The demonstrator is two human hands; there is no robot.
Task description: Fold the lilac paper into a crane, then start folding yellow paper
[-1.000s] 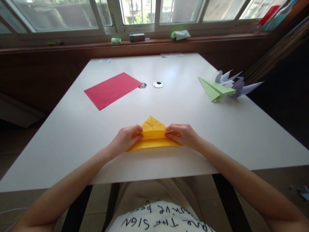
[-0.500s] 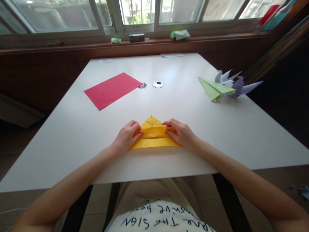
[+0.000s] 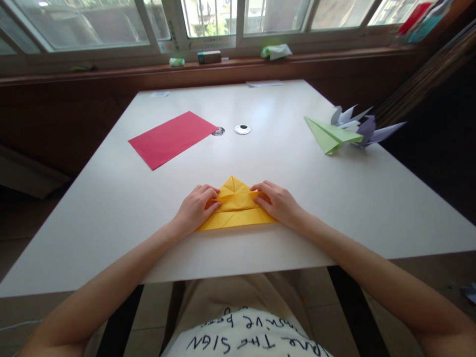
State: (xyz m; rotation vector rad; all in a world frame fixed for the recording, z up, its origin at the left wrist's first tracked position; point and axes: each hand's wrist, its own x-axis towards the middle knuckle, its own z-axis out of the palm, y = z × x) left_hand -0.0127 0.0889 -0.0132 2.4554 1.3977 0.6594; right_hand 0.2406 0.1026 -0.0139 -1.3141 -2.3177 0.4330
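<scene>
A white shirt with dark hand-lettered text [image 3: 245, 337] fills the 6 o'clock edge of the head view, two bare forearms reaching up from it onto a white table [image 3: 111, 208]. Near the table's front edge, just below centre of the view, lies a folded yellow paper [image 3: 235, 210], flat on the surface with a small pointed peak at its far side. The left hand [image 3: 195, 208] rests on the paper's left end, at 9 o'clock from it, fingers curled down and pressing a folded flap, thumb tucked against the crease. The right hand [image 3: 278, 202] mirrors it at 3 o'clock from the paper, fingers bent and fingertips pinning the flap's right end. Neither hand lifts the sheet; both press it against the table.

Farther back, at 11 o'clock from the yellow paper and well apart from it, a flat red sheet [image 3: 173, 137] lies at an angle. Just beside its far right corner sits a round metal grommet [image 3: 242, 129] in the tabletop. At 2 o'clock, near the right edge, a green paper plane [image 3: 329, 135] touches a cluster of pale lavender folded planes [image 3: 366, 128]. Beyond the table, a wooden windowsill [image 3: 111, 72] carries a small box [image 3: 208, 56] and crumpled green-white wrappers [image 3: 275, 51].
</scene>
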